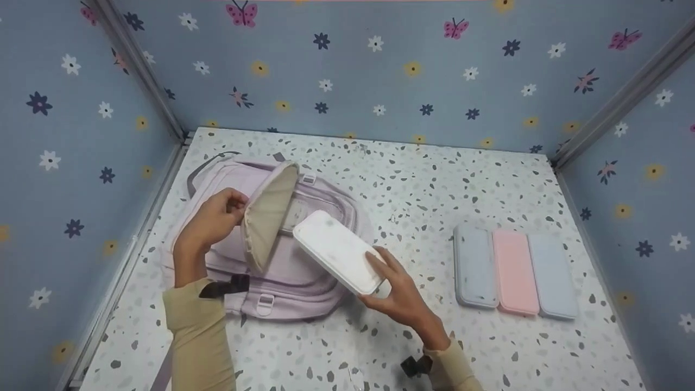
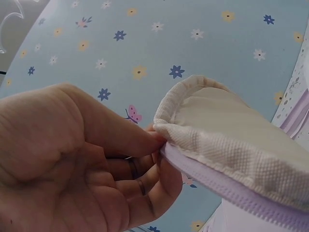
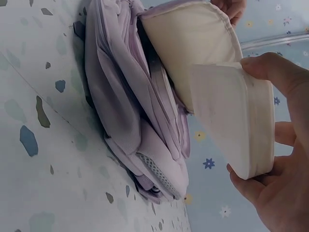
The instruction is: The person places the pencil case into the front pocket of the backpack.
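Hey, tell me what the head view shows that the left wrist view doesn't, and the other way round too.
Only the head view: the right hand and the row of gray-blue case, pink case and light blue case.

Only the left wrist view: the palm of the left hand, and the zipper teeth in close detail.

Both: the left hand pinching the beige-lined flap of the lavender backpack, and flower-print wall panels.

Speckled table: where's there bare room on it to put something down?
The speckled table is bare between the backpack and the row of three cases, behind that row up to the flowery wall, and in front of it. It's crowded around the backpack, with the left hand, right hand and white case there.
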